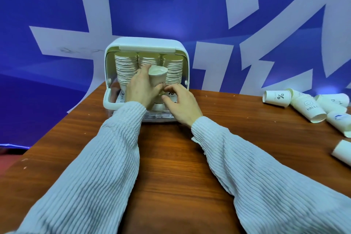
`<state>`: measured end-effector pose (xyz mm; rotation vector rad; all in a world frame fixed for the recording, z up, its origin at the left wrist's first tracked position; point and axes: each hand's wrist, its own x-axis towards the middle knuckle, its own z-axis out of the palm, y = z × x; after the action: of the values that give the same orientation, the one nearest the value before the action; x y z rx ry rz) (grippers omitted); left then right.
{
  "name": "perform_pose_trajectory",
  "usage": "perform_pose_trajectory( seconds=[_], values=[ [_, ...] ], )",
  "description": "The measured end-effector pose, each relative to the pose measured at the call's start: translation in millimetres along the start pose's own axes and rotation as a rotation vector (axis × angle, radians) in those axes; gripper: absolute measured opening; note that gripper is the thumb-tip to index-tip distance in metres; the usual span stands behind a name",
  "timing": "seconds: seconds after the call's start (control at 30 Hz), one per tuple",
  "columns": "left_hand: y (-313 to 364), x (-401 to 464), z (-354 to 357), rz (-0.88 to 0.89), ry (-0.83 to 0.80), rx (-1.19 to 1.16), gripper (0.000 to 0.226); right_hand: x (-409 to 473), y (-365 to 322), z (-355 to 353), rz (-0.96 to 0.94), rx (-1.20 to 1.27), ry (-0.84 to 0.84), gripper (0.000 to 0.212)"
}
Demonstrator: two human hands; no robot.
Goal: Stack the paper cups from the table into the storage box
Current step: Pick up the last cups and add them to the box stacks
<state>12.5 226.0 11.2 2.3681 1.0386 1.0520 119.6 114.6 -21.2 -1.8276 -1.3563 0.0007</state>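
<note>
Head view: left hand (pixel 141 89) clamped round cup (pixel 158 80) at box (pixel 114 100) mouth, before three full stacks (pixel 126 68). Right hand (pixel 180 103) fingers spread, steadying cup base. Keep cup upright; seat fully. Loose cups (pixel 307 106) well right of box.

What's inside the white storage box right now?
The storage box holds three tall stacks of paper cups, plus a front cup in the left hand. Both hands hide the box floor.

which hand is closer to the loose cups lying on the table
Right. The right hand is at the storage box, on the side toward the loose cups; the left hand is further left.
</note>
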Motion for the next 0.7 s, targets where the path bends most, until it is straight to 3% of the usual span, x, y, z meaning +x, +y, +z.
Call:
perform_pose_trajectory(
  seconds=[0.1,0.17,0.33,0.5,0.7],
  values=[
    [-3.3,-6.8,2.3,-0.015,-0.150,0.158,0.071,-1.7,1.2,-1.3,0.010,0.010,0.049,0.021],
    [-6.4,-13.0,6.3,0.018,-0.171,0.280,0.067,-2.7,1.2,-2.5,0.022,0.031,0.086,0.021],
    [-14.2,-21.1,14.6,0.080,-0.222,0.495,0.081,-7.8,0.5,-7.8,0.025,0.038,0.079,0.030],
    [14.4,-35.3,25.3,0.238,-0.049,0.364,0.065,-21.1,8.2,-26.5,0.053,0.047,0.071,0.028],
    [78.2,-56.9,67.5,0.394,-0.160,0.114,0.059,-53.0,39.8,-73.9,0.174,0.000,0.097,0.030]
  ],
)
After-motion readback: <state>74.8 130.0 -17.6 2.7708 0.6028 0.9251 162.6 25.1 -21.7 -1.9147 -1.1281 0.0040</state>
